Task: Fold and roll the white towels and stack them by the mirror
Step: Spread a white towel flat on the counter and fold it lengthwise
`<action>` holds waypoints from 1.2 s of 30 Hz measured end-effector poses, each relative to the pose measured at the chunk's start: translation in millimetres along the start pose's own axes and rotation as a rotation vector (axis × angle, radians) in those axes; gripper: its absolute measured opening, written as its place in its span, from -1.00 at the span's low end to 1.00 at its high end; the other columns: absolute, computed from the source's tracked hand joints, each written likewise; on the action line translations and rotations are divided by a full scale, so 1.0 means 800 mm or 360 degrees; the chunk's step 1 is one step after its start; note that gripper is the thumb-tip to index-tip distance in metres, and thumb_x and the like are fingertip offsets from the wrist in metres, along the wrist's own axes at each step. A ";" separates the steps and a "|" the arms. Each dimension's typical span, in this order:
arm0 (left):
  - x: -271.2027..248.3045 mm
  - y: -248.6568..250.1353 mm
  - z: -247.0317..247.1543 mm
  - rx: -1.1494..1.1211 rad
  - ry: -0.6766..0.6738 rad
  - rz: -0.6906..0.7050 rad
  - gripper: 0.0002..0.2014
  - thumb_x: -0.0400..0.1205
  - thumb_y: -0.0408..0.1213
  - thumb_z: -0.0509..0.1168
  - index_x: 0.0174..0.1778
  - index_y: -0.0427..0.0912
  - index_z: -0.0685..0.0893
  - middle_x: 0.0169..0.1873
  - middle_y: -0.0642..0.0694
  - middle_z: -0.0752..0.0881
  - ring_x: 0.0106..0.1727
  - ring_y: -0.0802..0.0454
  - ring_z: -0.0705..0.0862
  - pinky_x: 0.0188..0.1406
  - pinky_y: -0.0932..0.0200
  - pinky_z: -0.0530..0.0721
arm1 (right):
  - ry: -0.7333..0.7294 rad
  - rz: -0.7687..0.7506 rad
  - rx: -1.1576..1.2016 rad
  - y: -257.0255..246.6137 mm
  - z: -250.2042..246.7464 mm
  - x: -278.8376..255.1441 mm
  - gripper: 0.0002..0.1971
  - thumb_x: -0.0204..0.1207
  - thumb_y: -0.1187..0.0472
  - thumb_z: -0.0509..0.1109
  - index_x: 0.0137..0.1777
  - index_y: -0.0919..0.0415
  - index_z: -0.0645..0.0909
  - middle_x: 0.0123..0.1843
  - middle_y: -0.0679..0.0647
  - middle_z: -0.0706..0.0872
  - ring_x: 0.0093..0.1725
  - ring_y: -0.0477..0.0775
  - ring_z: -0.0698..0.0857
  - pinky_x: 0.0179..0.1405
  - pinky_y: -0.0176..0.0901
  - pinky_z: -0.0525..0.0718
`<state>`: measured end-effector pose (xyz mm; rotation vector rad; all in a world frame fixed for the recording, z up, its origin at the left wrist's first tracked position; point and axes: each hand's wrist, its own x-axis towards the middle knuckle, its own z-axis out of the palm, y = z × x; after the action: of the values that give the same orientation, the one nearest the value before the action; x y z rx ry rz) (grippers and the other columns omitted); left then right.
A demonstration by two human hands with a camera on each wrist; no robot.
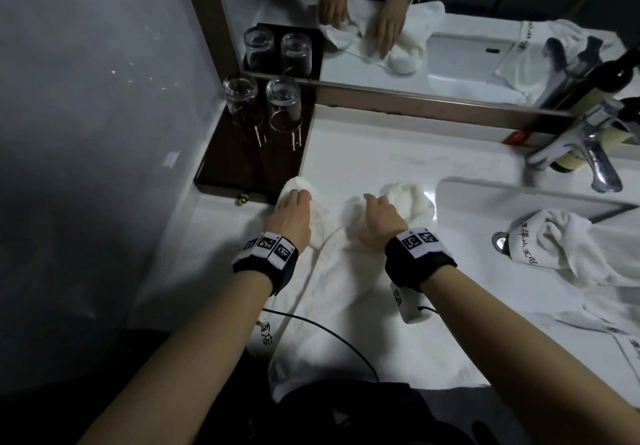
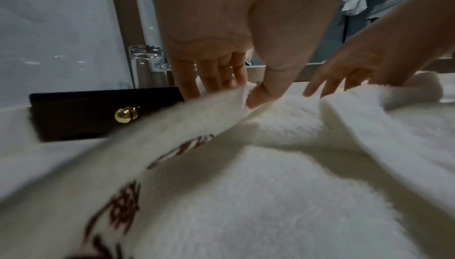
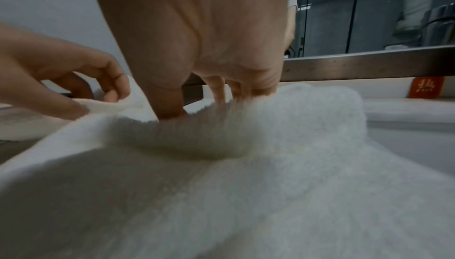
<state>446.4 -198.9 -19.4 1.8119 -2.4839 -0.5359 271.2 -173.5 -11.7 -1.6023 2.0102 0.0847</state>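
A white towel point(image 1: 346, 306) with dark lettering lies lengthwise on the white counter, its far end raised between my hands. My left hand point(image 1: 294, 205) pinches the towel's far left corner beside the dark tray. In the left wrist view my left hand point(image 2: 246, 91) holds the towel point(image 2: 270, 185) edge between thumb and fingers. My right hand point(image 1: 377, 212) grips the bunched far right end. Up close, the right hand point(image 3: 197, 105) has thumb and fingers dug into the towel point(image 3: 221, 195). A second crumpled towel point(image 1: 561, 247) lies in the sink. The mirror point(image 1: 450, 11) runs along the back.
Two upturned glasses point(image 1: 263, 105) stand on a dark tray point(image 1: 235, 164) with a gold knob point(image 2: 125, 115) at the back left. A chrome faucet point(image 1: 588, 143) and a dark bottle point(image 1: 609, 80) are at the back right. A black cable point(image 1: 329, 326) crosses the towel.
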 end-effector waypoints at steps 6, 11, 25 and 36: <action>-0.007 -0.018 -0.002 -0.0632 0.0014 -0.0169 -0.74 0.61 -0.54 0.08 0.10 -0.21 0.57 0.17 -0.16 0.61 0.06 -0.13 0.62 0.03 0.06 0.58 | 0.0098 -0.0146 0.0020 0.004 -0.015 0.003 -0.71 0.51 0.36 0.22 0.19 0.20 0.61 0.21 0.19 0.69 0.21 0.22 0.64 0.17 -0.04 0.58; -0.013 -0.034 -0.023 -0.1136 0.0343 -0.0406 -0.79 0.62 -0.59 0.03 -0.01 -0.30 0.53 -0.16 -0.18 0.56 -0.11 -0.04 0.51 -0.26 0.32 0.34 | 0.0152 -0.0700 0.0460 -0.038 -0.037 -0.006 -0.79 0.40 0.51 0.32 -0.18 0.27 0.75 -0.06 0.27 0.70 -0.02 0.21 0.65 -0.10 -0.27 0.43; -0.045 -0.075 -0.060 -0.1433 0.0429 -0.0419 -0.77 0.60 -0.54 0.17 -0.24 -0.10 0.50 -0.56 0.08 0.47 -0.51 0.26 0.42 -0.49 0.36 0.40 | 0.0273 -0.0886 0.0697 -0.159 -0.025 -0.004 -0.89 0.36 0.20 0.51 -0.16 0.14 0.65 -0.13 0.06 0.77 -0.12 0.02 0.67 -0.12 -0.14 0.56; -0.055 -0.075 -0.081 -0.1581 0.0228 -0.0313 -0.90 0.59 -0.46 0.18 -0.21 -0.27 0.56 -0.36 -0.21 0.51 -0.30 -0.03 0.47 -0.28 0.09 0.40 | 0.0365 -0.0849 0.0603 -0.171 -0.026 0.003 -0.77 0.30 0.07 0.56 -0.24 0.17 0.60 -0.32 0.00 0.65 -0.26 0.05 0.61 -0.29 -0.13 0.52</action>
<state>530.2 -190.8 32.3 1.5429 -1.4619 -1.2840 387.8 -222.3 43.9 -1.8847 1.5578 -0.6642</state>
